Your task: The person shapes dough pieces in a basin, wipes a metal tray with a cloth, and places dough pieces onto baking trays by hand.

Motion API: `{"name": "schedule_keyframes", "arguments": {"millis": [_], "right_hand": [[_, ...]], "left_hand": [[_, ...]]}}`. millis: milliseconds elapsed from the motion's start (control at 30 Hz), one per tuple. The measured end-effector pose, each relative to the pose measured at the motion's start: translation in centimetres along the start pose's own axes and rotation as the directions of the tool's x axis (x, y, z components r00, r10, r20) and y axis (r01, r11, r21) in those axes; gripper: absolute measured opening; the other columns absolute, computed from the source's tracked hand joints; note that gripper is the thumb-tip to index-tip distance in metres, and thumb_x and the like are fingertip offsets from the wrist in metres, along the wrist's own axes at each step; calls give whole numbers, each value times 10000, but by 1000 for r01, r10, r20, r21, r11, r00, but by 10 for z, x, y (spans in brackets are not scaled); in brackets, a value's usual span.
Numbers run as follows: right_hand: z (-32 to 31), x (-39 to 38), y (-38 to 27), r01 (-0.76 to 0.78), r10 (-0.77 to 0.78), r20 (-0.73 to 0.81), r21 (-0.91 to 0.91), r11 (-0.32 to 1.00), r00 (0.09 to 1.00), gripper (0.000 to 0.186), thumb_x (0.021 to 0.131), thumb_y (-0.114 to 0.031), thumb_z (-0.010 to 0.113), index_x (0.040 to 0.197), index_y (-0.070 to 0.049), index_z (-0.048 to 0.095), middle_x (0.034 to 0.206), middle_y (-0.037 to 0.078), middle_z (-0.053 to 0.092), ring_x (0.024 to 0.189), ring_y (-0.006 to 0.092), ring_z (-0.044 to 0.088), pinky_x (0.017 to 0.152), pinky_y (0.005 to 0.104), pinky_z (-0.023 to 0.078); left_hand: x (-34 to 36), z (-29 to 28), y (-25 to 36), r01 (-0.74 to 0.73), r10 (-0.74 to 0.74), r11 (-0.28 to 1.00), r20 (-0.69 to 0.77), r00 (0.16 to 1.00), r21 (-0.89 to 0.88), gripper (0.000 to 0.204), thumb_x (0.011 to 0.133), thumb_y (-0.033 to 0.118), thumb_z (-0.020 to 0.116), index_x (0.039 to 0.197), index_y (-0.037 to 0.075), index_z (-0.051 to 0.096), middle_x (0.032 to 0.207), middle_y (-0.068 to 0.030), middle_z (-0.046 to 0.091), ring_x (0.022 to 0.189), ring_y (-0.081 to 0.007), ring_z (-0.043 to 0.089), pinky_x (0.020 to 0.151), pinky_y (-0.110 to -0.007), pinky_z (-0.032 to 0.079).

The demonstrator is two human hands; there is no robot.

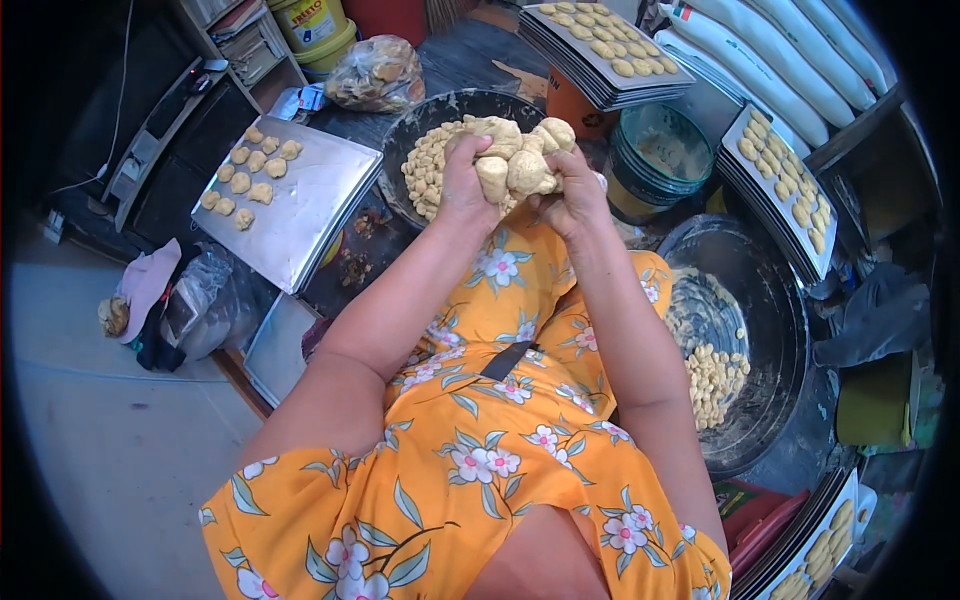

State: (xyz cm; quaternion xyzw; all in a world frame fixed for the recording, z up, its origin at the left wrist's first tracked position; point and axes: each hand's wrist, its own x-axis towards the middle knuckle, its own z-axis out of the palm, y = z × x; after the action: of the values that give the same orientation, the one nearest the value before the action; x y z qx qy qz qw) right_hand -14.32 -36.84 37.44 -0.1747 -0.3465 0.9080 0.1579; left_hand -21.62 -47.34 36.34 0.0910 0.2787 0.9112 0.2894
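Observation:
Both my hands are closed round a cluster of pale dough pieces [528, 170], raised over a wide black basin. My left hand [470, 190] grips the cluster's left side, thumb near the top. On the other side my right hand [575, 195] holds it, some fingers hidden beneath. Many small dough lumps [425, 170] fill the black basin [392, 137] under my hands. To the left, a metal tray [290, 215] carries several flattened dough balls [240, 182] in loose rows.
A second black basin [790, 350] with small dough pieces [715, 380] stands at my right. Stacked trays of shaped dough [610, 45] rise at the back, with another tray [785, 185] at the right. Dark green buckets [660, 150], a filled plastic bag [375, 75] and white sacks [760, 60] stand around.

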Motion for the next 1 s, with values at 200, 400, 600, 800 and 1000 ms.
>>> {"name": "schedule_keyframes", "arguments": {"millis": [200, 400, 600, 800, 1000], "right_hand": [[23, 22, 10, 98, -97, 61, -15, 995, 993, 468, 767, 17, 510, 1210, -104, 425, 1097, 87, 536, 969, 223, 578, 739, 380, 536], [38, 65, 34, 546, -544, 225, -632, 549, 808, 439, 763, -104, 589, 1175, -1, 480, 1099, 166, 510, 1048, 292, 521, 926, 368, 419], [63, 107, 69, 655, -599, 425, -719, 232, 678, 499, 799, -256, 654, 1194, -2, 486, 1175, 196, 477, 1122, 370, 453, 972, 395, 362], [87, 148, 95, 515, -289, 472, -470, 717, 833, 311, 828, -126, 639, 1095, -34, 508, 1253, 160, 512, 1122, 274, 527, 938, 384, 407], [148, 150, 118, 435, -276, 466, -278, 856, 841, 227, 795, -123, 684, 954, -19, 559, 1123, 132, 584, 1033, 236, 556, 919, 378, 428]], "left_hand": [[6, -1, 21, 58, -52, 993, 57, 997, -107, 396, 804, 250, 539, 1136, 34, 561, 1121, -132, 602, 1031, -266, 594, 940, -414, 466], [23, -14, 24, 34, -40, 989, -37, 999, -145, 544, 840, 502, 592, 1173, 74, 551, 1126, -87, 604, 1051, -256, 585, 944, -424, 452], [48, -45, 42, -63, 47, 976, -81, 996, -210, 572, 825, 534, 598, 1203, 108, 540, 1161, -82, 597, 1081, -257, 578, 952, -425, 443], [63, -96, 68, -126, 91, 965, -158, 983, -232, 601, 838, 519, 574, 1270, 108, 501, 1252, -98, 553, 1166, -273, 530, 1023, -449, 391], [65, -121, 96, -338, 263, 898, -273, 925, -280, 539, 840, 461, 587, 1268, 144, 506, 1254, -87, 552, 1167, -272, 524, 1008, -451, 401]]}}
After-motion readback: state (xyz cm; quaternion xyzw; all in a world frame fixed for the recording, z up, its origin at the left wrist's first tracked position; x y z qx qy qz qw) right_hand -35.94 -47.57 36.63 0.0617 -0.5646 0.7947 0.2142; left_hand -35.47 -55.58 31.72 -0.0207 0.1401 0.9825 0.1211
